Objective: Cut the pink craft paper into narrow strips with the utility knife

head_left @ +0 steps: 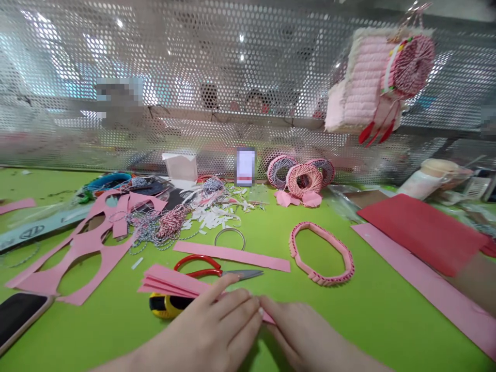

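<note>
My left hand and my right hand meet at the front middle of the green table. A small end of a pink paper strip shows pinched between them; the rest is hidden by my fingers. Beside my left hand lies a fanned stack of pink strips, with a yellow and black utility knife partly under that hand. Just beyond are red-handled scissors, a single long pink strip and a metal ring. Right of these rests a pleated pink paper band bent into a loop.
Cut-out pink sheet, cord bundles and white scraps cover the left. A dark phone lies front left. Thread-wound rings stand at the back, near a lit screen. Red paper lies right.
</note>
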Available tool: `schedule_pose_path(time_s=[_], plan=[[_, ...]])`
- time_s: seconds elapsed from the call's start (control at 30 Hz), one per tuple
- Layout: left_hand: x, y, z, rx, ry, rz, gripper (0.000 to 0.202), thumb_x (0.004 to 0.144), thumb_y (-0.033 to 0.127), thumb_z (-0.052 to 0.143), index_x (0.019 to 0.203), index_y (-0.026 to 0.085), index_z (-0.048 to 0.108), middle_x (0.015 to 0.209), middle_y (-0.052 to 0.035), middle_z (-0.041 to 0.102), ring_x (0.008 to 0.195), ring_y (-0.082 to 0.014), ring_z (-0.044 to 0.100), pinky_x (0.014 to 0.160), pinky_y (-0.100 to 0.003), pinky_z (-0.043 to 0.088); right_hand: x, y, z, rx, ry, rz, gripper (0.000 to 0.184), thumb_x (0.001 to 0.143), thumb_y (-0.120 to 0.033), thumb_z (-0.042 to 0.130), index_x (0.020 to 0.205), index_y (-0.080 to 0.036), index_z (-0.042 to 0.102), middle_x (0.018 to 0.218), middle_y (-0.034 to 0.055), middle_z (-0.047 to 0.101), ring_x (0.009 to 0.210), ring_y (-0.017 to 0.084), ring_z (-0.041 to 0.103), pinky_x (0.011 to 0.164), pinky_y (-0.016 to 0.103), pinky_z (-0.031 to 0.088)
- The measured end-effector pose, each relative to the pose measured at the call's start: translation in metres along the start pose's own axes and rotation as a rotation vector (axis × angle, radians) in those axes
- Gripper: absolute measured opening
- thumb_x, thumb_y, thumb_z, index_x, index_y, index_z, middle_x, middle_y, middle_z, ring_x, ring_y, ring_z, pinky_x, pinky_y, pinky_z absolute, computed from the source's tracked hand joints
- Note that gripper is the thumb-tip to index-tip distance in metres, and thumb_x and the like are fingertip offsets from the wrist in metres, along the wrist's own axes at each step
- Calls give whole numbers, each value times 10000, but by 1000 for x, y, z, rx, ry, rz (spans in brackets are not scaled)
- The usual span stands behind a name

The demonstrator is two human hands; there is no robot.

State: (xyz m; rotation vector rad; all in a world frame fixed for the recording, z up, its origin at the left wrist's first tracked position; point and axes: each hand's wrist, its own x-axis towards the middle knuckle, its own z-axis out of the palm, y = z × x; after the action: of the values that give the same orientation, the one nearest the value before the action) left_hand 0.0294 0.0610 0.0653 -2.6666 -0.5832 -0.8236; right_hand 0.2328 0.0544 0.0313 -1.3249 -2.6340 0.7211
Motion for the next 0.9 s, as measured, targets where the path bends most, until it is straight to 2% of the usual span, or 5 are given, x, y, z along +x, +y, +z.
schedule_pose_path(time_s=[0.23, 0.43, 0.53, 0.67, 0.9], plan=[[-3, -2, 12, -25, 46, -29, 374, 981, 78, 344, 931, 154, 707, 883, 1, 770, 816, -136, 668, 1153, -337, 246, -1, -2, -3, -64, -74, 39, 194, 892, -122, 438, 997, -154, 598, 763, 59, 737, 544, 182, 632, 455, 275, 230], [-4, -11, 10, 61, 17, -100, 407, 976, 94, 301, 926, 151, 701, 899, -20, 774, 827, -156, 683, 1026, -334, 384, -3, 3, -11, -112, 31, 98, 282, 895, -78, 388, 1022, -179, 619, 794, 63, 739, 609, 221, 676, 492, 291, 272], [-4, -25, 4, 92, 38, -126, 350, 952, 76, 355, 927, 154, 696, 902, -26, 775, 834, -155, 690, 1015, -351, 410, -8, 9, -24, -136, 127, 105, 340, 865, -59, 369, 1045, -188, 627, 778, 65, 739, 596, 231, 682, 493, 290, 316], [-3, -49, -8, 178, -30, -111, 310, 917, 46, 404, 961, 159, 690, 946, -29, 780, 848, -163, 712, 964, -373, 440, -18, 14, -44, -225, 281, 46, 376, 809, -38, 376, 1034, -180, 642, 699, 59, 718, 528, 215, 662, 459, 272, 352], [-18, -99, -28, 410, -85, -178, 332, 922, 71, 378, 950, 149, 699, 959, -64, 778, 861, -209, 731, 972, -454, 442, -42, 17, -75, -177, 410, 27, 376, 874, -78, 326, 1035, -194, 645, 601, 8, 688, 451, 171, 642, 428, 244, 445]])
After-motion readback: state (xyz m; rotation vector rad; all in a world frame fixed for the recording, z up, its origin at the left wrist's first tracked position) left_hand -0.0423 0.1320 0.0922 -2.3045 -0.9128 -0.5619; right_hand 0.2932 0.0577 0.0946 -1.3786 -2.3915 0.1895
